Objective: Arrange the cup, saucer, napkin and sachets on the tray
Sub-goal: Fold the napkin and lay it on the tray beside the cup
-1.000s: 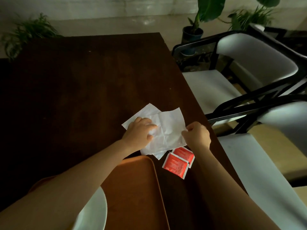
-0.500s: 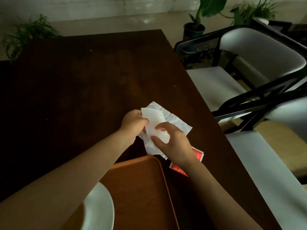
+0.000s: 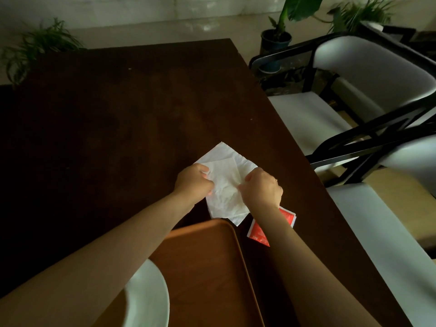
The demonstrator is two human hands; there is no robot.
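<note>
A crumpled white napkin (image 3: 224,182) lies folded on the dark wooden table (image 3: 118,119), just beyond the tray. My left hand (image 3: 194,184) pinches its left edge and my right hand (image 3: 262,188) pinches its right edge. Two red sachets (image 3: 258,231) lie on the table to the right of the tray, partly hidden under my right wrist. The orange-brown tray (image 3: 207,267) sits nearest me. A white saucer (image 3: 151,298) rests on the tray's left part, half hidden by my left forearm. No cup is in sight.
White-cushioned chairs with black frames (image 3: 365,95) stand close along the table's right edge. Potted plants stand on the floor at the back right (image 3: 277,34) and far left (image 3: 40,48).
The napkin went from spread open to folded over. My right hand crossed onto it half a second ago and now sits at its right edge; both hands hold the folded sheet.
</note>
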